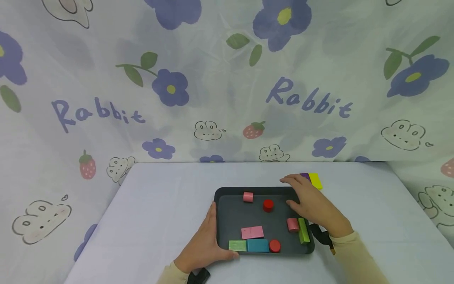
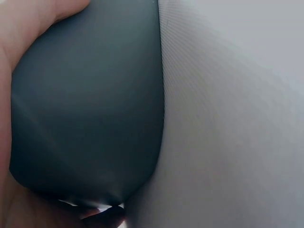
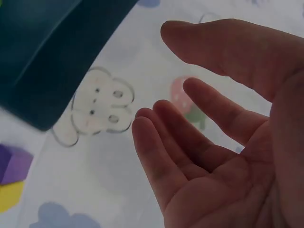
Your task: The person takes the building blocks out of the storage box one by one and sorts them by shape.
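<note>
In the head view, a dark grey tray holds several coloured toy blocks. My left hand grips its left end, the thumb along the front edge and the fingers up the left side. Close up in the left wrist view, the tray's smooth dark side lies against that hand. Over the tray's back right corner, my right hand has its fingers extended and apart. The right wrist view shows nothing between the thumb and fingers of the right hand; the tray's edge is off to one side.
Along the tray's front lie a light green block, a blue block and a red cylinder, with a pink block behind. A green bar is at the right. Behind the right hand, a yellow block touches a purple one.
</note>
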`<move>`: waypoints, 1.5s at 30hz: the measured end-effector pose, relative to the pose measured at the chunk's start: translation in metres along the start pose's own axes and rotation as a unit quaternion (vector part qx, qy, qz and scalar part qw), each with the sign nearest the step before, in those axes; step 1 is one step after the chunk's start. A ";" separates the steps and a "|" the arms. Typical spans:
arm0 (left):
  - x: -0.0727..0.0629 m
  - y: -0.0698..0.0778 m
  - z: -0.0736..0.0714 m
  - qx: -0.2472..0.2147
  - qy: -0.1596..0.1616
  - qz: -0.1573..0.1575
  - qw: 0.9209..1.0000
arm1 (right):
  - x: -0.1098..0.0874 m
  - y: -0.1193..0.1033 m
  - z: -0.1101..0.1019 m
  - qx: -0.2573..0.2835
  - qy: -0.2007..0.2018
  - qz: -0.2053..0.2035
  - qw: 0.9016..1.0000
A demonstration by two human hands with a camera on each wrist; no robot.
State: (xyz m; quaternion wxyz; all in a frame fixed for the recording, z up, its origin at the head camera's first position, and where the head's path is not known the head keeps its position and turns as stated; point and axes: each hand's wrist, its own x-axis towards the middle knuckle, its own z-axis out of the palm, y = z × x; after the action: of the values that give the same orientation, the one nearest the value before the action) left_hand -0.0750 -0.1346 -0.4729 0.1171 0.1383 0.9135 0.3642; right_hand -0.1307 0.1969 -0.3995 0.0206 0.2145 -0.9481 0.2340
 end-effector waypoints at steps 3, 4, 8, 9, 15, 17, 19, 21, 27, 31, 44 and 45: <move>0.000 0.001 -0.001 0.001 0.003 0.002 1.000 | 0.001 -0.014 0.008 -0.002 -0.011 -0.010 1.000; -0.001 0.001 -0.001 0.002 0.004 0.002 1.000 | 0.001 -0.018 0.010 -0.001 -0.014 -0.015 1.000; -0.001 0.001 -0.001 0.008 0.012 0.001 1.000 | 0.002 -0.035 0.019 -0.002 -0.023 -0.040 0.999; -0.001 0.001 -0.001 0.010 0.015 0.002 1.000 | 0.002 -0.039 0.021 -0.001 -0.026 -0.047 0.999; -0.001 -0.002 0.000 0.012 0.022 0.014 1.000 | 0.005 -0.061 0.034 -0.005 -0.063 -0.078 0.995; -0.001 -0.002 0.000 0.013 0.023 0.018 0.999 | 0.006 -0.066 0.038 -0.004 -0.075 -0.091 0.993; -0.001 -0.003 0.000 0.015 0.024 0.021 0.999 | 0.008 -0.070 0.041 0.003 -0.084 -0.101 0.991; -0.001 -0.003 0.001 0.019 0.024 0.019 0.999 | 0.009 -0.073 0.043 0.003 -0.092 -0.106 0.990; 0.000 -0.003 0.001 0.019 0.019 0.012 1.000 | 0.012 -0.079 0.046 0.003 -0.124 -0.108 0.986; 0.001 -0.004 0.000 0.015 0.015 0.011 1.000 | 0.015 -0.079 0.052 0.002 -0.142 -0.112 0.983; 0.003 -0.001 -0.001 0.008 0.010 0.012 1.000 | 0.015 -0.077 0.057 -0.019 -0.175 -0.119 0.977; 0.003 -0.001 -0.001 0.007 0.010 0.012 1.000 | 0.015 -0.078 0.057 -0.024 -0.179 -0.120 0.976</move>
State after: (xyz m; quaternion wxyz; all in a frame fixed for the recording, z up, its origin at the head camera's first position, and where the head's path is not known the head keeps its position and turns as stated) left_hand -0.0783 -0.1347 -0.4736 0.1024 0.1467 0.9155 0.3603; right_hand -0.1087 0.1028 -0.4147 -0.1161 0.3644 -0.9091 0.1651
